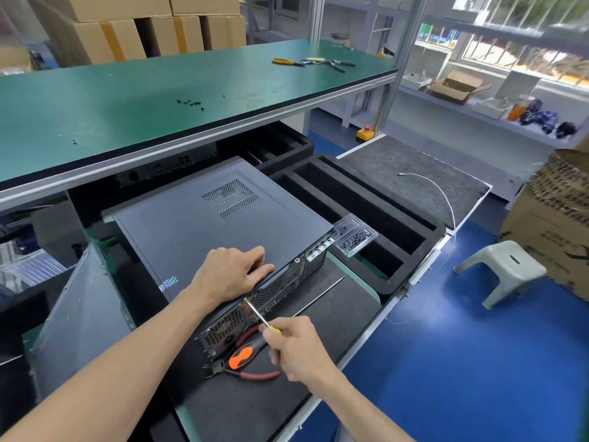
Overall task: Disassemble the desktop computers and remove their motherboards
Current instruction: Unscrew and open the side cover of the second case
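Right hand (pixel 298 346) pinches screwdriver (pixel 259 317), shaft angled up-left w/ tip at computer (pixel 204 224) back panel; left hand (pixel 231 272) lies flat on lid, fingers relaxed.

At frame centre I see the desktop computer (pixel 204 224) lying flat on the desk (pixel 347 311). My left hand (pixel 231 272) presses its lid near the rear edge; my right hand (pixel 298 349) grips a screwdriver (pixel 259 317), tip at the rear panel. Pliers (pixel 245 362) lie just below.
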Tool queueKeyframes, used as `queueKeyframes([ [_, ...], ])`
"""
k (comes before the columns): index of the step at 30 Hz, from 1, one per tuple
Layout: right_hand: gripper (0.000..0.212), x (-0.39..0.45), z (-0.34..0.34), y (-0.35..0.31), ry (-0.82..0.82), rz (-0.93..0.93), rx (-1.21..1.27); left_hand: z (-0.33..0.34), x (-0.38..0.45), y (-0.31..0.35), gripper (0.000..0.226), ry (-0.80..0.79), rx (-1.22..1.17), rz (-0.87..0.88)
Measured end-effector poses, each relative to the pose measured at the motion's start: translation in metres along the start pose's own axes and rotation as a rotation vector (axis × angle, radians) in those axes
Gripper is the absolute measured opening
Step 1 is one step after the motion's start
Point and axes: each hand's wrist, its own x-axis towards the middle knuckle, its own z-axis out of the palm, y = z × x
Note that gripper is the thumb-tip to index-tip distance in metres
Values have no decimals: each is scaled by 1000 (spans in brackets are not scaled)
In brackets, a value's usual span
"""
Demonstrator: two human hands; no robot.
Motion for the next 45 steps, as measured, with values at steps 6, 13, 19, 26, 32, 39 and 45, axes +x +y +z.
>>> queueKeyframes([
  [6, 23, 6, -3, 0, 23, 23, 35, 4, 0, -1, 40, 34, 6, 35],
  [13, 19, 4, 1, 12, 200, -416, -789, 6, 0, -1, 37, 48, 19, 73],
  [19, 30, -2, 1, 4, 112, -59, 92, 3, 0, 0, 40, 44, -4, 26],
  [26, 31, 2, -3, 3, -69, 241, 465, 0, -1, 2, 45, 18, 6, 2],
  [32, 19, -5, 14, 22, 425, -375, -723, 0, -1, 2, 42, -21, -12, 3],
  [39, 40, -5, 12, 3, 209, -19, -102, -4, 0, 5, 37, -68, -17, -28],
  [45, 15, -8, 11, 3, 326, -55, -177, -4, 0, 3, 37, -37, -9, 23],
])
